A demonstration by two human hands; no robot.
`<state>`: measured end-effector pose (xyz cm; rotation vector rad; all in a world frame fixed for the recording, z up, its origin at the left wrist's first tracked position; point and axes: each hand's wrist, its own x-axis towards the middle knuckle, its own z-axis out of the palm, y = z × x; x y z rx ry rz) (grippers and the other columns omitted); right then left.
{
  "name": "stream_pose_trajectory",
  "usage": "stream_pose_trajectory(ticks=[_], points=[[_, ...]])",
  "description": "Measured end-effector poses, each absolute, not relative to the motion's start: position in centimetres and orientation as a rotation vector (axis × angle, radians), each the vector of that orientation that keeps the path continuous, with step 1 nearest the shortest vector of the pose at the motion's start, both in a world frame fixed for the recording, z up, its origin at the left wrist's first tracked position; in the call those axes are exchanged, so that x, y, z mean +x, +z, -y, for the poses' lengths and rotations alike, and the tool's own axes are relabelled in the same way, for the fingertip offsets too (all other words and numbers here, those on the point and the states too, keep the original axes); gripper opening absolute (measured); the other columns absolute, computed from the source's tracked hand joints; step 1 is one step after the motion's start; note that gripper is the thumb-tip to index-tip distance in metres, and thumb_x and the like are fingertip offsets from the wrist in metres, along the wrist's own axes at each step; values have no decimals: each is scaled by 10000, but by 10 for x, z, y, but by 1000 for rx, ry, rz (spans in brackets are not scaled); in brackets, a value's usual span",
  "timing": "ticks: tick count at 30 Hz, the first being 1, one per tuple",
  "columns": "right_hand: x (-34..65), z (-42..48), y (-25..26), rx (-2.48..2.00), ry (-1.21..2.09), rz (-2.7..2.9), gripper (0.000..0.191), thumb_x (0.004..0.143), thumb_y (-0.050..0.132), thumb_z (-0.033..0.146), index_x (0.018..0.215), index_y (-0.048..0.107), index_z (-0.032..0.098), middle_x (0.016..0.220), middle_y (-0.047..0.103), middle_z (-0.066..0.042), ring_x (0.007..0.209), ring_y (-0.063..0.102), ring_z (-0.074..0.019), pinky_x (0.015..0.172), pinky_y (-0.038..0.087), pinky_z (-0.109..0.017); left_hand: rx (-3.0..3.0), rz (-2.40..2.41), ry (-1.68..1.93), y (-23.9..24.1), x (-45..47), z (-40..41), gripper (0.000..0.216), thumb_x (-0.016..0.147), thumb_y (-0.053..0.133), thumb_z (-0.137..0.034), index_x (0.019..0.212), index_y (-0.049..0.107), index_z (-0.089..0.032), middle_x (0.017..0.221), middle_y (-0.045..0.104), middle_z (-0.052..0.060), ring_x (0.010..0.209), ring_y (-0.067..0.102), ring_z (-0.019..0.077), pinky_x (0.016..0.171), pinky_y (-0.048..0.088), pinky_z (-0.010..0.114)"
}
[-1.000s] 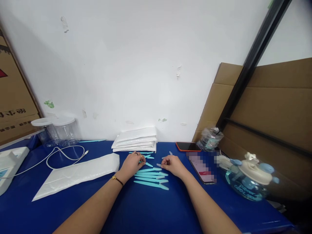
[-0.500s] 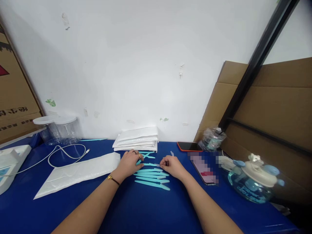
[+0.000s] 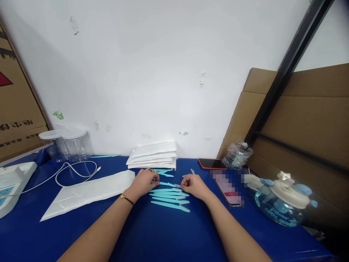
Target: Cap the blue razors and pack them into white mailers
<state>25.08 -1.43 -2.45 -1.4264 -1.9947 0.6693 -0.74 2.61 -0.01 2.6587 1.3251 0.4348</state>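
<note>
Right hand (image 3: 192,185) curled, fingertips pinching pale tip of teal stick (image 3: 167,184); left hand (image 3: 144,182) loosely curled at stick's other end, grip cannot tell. Stick lies crosswise between hands on blue worktop (image 3: 163,236), just behind row of teal sticks (image 3: 169,199). Stack of white envelopes (image 3: 154,154) near wall beyond; flat white pouch (image 3: 89,191) left of left hand; phone (image 3: 212,164) to right
</note>
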Motion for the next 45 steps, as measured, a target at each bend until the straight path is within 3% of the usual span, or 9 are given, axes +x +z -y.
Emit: stream_pose_trajectory(ticks=[11, 15, 19, 23, 31, 38, 41, 45], points=[[250, 16, -23, -1417, 681, 1974, 81, 707, 629, 238, 650, 674, 201, 643, 623, 12, 535, 501, -94, 499, 367, -208, 2421, -1162, 446, -11, 11, -25, 139, 763, 553, -310, 724, 624, -198, 708, 605, -12, 632, 527, 126, 565, 338, 222], [254, 14, -20, -1409, 561, 2012, 76, 728, 625, 246, 720, 691, 210, 727, 630, -4, 607, 539, -114, 560, 409, -226, 2441, -1140, 502, -11, 8, -27, 145, 760, 567, -336, 770, 631, -206, 774, 609, -4, 703, 549, 138, 618, 374, 224], [267, 11, -13, -1511, 239, 1933, 179, 800, 523, 188, 860, 691, 207, 837, 630, -36, 739, 575, -150, 693, 438, -264, 2497, -1349, 712, -9, -6, -33, 181, 755, 583, -331, 888, 601, -210, 883, 599, 23, 836, 548, 173, 721, 388, 251], [269, 8, -14, -1573, 95, 2028, 219, 813, 509, 168, 955, 671, 208, 938, 611, -56, 892, 559, -179, 789, 423, -268, 2468, -1592, 641, -7, -19, -37, 188, 747, 592, -336, 874, 596, -198, 901, 605, 45, 860, 551, 196, 727, 388, 269], [256, 7, -18, -1708, 12, 2136, 77, 812, 549, 202, 810, 625, 189, 885, 594, -62, 868, 528, -198, 761, 387, -290, 2461, -1597, 508, -6, -16, -37, 106, 788, 524, -274, 771, 593, -195, 822, 629, 32, 806, 573, 182, 674, 359, 262], [250, 12, -16, -1628, -27, 2191, 115, 851, 497, 218, 773, 579, 193, 825, 605, -64, 845, 530, -205, 791, 352, -322, 2267, -1323, 683, -4, -11, -30, 159, 841, 411, -330, 834, 498, -197, 725, 585, 5, 677, 543, 149, 618, 379, 247], [248, 13, -15, -1579, 117, 2072, 130, 880, 440, 236, 812, 543, 194, 785, 619, -49, 770, 550, -182, 748, 372, -309, 2092, -1135, 694, -8, -6, -28, 201, 850, 383, -374, 866, 469, -193, 715, 550, -10, 638, 522, 126, 605, 411, 235], [250, 14, -15, -1382, 640, 1743, 152, 872, 450, 327, 838, 512, 193, 736, 638, -14, 599, 554, -131, 583, 404, -249, 2002, -1036, 641, -14, -2, -28, 239, 823, 420, -423, 865, 476, -195, 714, 540, -22, 590, 467, 108, 551, 393, 223]])
